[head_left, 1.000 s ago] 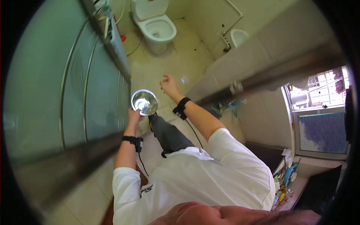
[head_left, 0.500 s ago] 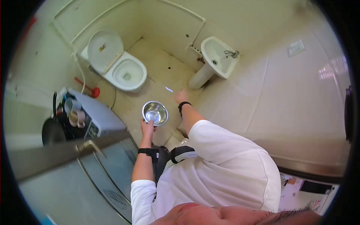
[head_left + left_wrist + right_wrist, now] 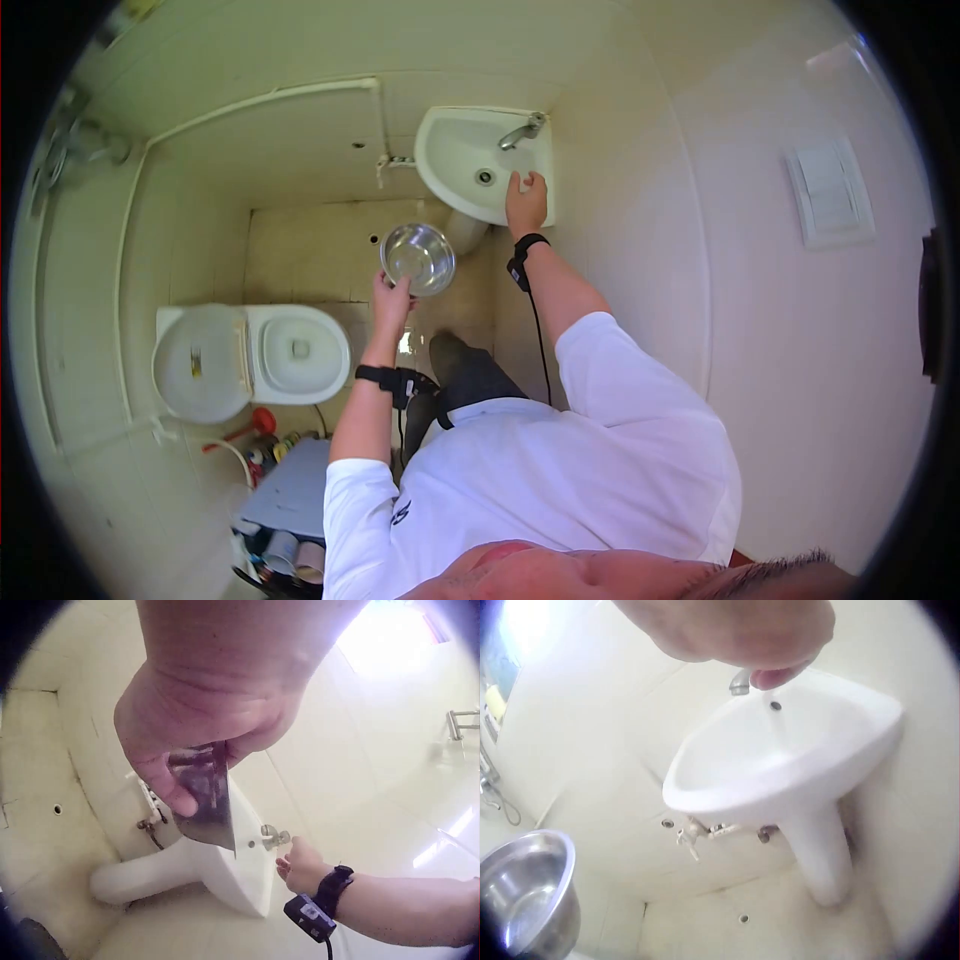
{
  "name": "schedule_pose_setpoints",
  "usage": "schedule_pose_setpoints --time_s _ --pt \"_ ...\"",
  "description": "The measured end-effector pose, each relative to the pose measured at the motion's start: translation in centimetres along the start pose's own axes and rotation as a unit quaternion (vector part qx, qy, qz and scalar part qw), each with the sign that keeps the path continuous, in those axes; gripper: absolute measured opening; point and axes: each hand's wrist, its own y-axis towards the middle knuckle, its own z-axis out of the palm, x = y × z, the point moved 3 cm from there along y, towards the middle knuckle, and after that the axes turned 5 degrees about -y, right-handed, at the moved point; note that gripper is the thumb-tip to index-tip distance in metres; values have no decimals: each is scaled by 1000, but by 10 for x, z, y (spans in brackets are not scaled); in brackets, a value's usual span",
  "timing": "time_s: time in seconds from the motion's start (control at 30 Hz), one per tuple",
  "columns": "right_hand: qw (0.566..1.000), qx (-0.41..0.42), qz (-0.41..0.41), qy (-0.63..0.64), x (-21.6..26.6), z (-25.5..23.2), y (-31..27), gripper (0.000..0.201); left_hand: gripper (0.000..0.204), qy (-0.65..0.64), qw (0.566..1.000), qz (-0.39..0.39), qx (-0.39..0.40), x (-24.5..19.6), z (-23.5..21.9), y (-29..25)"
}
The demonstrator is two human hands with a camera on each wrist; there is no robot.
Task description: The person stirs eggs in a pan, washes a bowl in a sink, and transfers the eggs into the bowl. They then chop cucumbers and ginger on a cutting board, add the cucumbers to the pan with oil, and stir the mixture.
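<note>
My left hand [image 3: 390, 303] grips a shiny steel bowl [image 3: 418, 258] by its rim, thumb on the inner side. In the left wrist view the fingers [image 3: 161, 784] curl against the outside of the bowl [image 3: 202, 814], which shows edge-on. My right hand [image 3: 527, 205] reaches over the near edge of a white pedestal sink [image 3: 440, 160], its fingers loosely bent and holding nothing. Beyond it, a metal faucet [image 3: 523, 132] stands at the back corner of the basin. The right wrist view shows the bowl [image 3: 562, 915] low at the left, apart from the sink [image 3: 780, 787].
At the left is a toilet [image 3: 335, 350] with its lid raised. A red plunger [image 3: 263, 421] and a grey cabinet-like unit [image 3: 295, 490] with cups stand below it. A wall switch [image 3: 830, 190] is at the right. Pipes [image 3: 694, 832] run under the sink.
The person has come through the glass door into the bathroom and turned toward the sink. The right hand has moved forward over the basin. The left hand still holds the bowl.
</note>
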Motion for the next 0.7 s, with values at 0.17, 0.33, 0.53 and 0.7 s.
schedule_pose_setpoints --time_s 0.17,0.33,0.53,0.7 --pt "997 -43 -20 -54 33 0 85 57 65 2 999 -13 46 -58 77 84" --pt "977 117 53 -169 28 36 173 56 66 61 991 -18 115 -85 149 172" --pt "943 81 -116 -302 28 44 175 32 61 112 976 -60 178 -77 180 233" --pt "955 92 -122 -254 27 39 171 36 53 122 965 -121 197 -40 197 263"
